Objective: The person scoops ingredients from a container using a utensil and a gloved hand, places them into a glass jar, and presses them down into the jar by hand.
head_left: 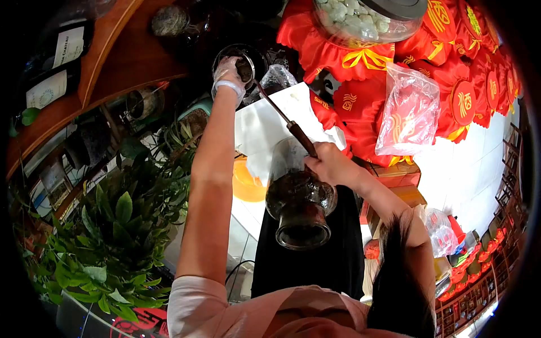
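My left hand [228, 74], in a clear plastic glove, reaches into the mouth of a round glass vessel [252, 63] at the top. Its fingers look curled beside a dark clump [244, 71]; what they hold is partly hidden. My bare right hand [328, 163] is closed around the dark wooden handle of a long thin metal-shafted tool [275, 106]. The shaft slants up to the vessel by my left hand, where its tip cannot be made out. Below my right hand stands a glass jar [301, 203] with dark contents, its round foot or mouth towards me.
White paper [265, 127] and an orange-yellow round item [248, 181] lie left of the jar. Red cloth-wrapped jars [360, 104], a crumpled plastic bag [408, 110] and a glass jar of pale stones [360, 22] crowd the right. Leafy plants [112, 225] fill the left.
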`<state>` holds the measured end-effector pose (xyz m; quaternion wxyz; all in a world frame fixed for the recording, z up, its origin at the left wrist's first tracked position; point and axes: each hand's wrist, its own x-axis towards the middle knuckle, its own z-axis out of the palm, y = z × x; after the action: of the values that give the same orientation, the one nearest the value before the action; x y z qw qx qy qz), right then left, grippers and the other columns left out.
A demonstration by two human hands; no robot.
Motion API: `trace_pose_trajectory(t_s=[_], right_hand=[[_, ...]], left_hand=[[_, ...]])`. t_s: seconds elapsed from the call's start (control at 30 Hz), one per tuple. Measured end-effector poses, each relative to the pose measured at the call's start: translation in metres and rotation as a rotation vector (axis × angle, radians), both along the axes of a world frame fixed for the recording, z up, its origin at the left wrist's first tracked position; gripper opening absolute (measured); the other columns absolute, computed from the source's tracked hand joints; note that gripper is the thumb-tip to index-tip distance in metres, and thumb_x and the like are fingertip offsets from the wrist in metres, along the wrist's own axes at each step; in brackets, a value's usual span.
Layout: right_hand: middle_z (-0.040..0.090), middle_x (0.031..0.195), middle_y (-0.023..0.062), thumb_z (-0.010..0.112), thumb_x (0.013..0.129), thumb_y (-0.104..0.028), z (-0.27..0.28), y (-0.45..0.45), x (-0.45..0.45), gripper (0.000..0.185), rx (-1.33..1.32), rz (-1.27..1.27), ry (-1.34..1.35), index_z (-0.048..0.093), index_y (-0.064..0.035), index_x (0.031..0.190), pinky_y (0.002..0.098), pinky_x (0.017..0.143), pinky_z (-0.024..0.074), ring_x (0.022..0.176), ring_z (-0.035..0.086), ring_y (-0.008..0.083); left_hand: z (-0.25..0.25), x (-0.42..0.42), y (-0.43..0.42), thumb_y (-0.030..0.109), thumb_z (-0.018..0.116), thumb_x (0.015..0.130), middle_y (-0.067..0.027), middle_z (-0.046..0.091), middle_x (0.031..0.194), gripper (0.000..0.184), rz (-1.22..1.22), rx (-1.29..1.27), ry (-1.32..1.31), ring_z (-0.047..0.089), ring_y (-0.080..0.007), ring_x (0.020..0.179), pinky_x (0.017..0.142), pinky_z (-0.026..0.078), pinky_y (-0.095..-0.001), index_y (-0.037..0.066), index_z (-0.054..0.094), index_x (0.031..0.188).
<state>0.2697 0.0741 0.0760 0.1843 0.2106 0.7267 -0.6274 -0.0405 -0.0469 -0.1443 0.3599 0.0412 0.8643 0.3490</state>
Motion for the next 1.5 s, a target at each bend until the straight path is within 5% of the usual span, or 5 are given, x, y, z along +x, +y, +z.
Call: trace_pose_trajectory(t_s=[0.07, 0.63, 0.9, 1.13, 1.5], right_hand=[[0.047, 0.049, 0.014, 0.051, 0.075, -0.011, 0.002, 0.009, -0.003, 0.02, -0.132, -0.012, -0.198, 0.047, 0.0058, 0.064, 0.0304, 0.039, 0.0365, 0.041, 0.047, 0.0207], [0.036, 0.051, -0.0006, 0.056, 0.075, -0.012, -0.004, 0.021, -0.015, 0.014, -0.574, -0.231, -0.488, 0.048, -0.0013, 0.079, 0.0223, 0.028, 0.0204, 0.033, 0.03, 0.0058], [0.036, 0.051, 0.0005, 0.055, 0.073, -0.012, 0.0, 0.025, -0.012, 0.018, -0.559, -0.066, -0.369, 0.042, -0.0028, 0.064, 0.0233, 0.03, 0.0186, 0.034, 0.028, 0.006], [0.04, 0.049, 0.0041, 0.054, 0.071, -0.01, 0.038, 0.015, -0.01, 0.021, -0.379, -0.144, -0.429, 0.042, -0.0018, 0.056, 0.0261, 0.029, 0.0233, 0.034, 0.034, 0.0105], [0.034, 0.047, 0.0022, 0.056, 0.071, -0.013, 0.068, 0.013, 0.012, 0.023, -0.409, -0.26, -0.351, 0.042, -0.0014, 0.057, 0.0256, 0.03, 0.019, 0.033, 0.028, 0.0094]], left_hand=[[0.08, 0.023, 0.022, 0.021, 0.051, 0.075, -0.0067, 0.056, 0.09, 0.016, 0.77, 0.443, -0.574, 0.053, -0.0214, 0.078, 0.064, 0.047, -0.0328, 0.009, 0.053, 0.087], [0.2, 0.073, -0.011, 0.016, 0.051, 0.072, -0.0237, 0.045, 0.093, 0.036, 0.649, 1.345, -1.077, 0.052, -0.0331, 0.073, 0.049, 0.051, -0.0353, 0.002, 0.044, 0.104], [0.335, 0.227, -0.059, 0.018, 0.057, 0.064, -0.0152, 0.051, 0.094, 0.051, 0.539, 1.133, -1.155, 0.054, -0.0325, 0.079, 0.048, 0.048, -0.033, 0.002, 0.041, 0.109], [0.378, 0.305, -0.084, -0.003, 0.06, 0.054, -0.0091, 0.052, 0.102, 0.044, 0.393, 0.696, -0.574, 0.051, -0.0196, 0.093, 0.086, 0.039, -0.0307, 0.0, 0.054, 0.097], [0.35, 0.347, -0.071, 0.017, 0.065, 0.06, -0.0167, 0.044, 0.102, 0.052, -0.855, 0.033, 0.664, 0.047, -0.033, 0.089, 0.073, 0.042, -0.0402, 0.011, 0.046, 0.108]])
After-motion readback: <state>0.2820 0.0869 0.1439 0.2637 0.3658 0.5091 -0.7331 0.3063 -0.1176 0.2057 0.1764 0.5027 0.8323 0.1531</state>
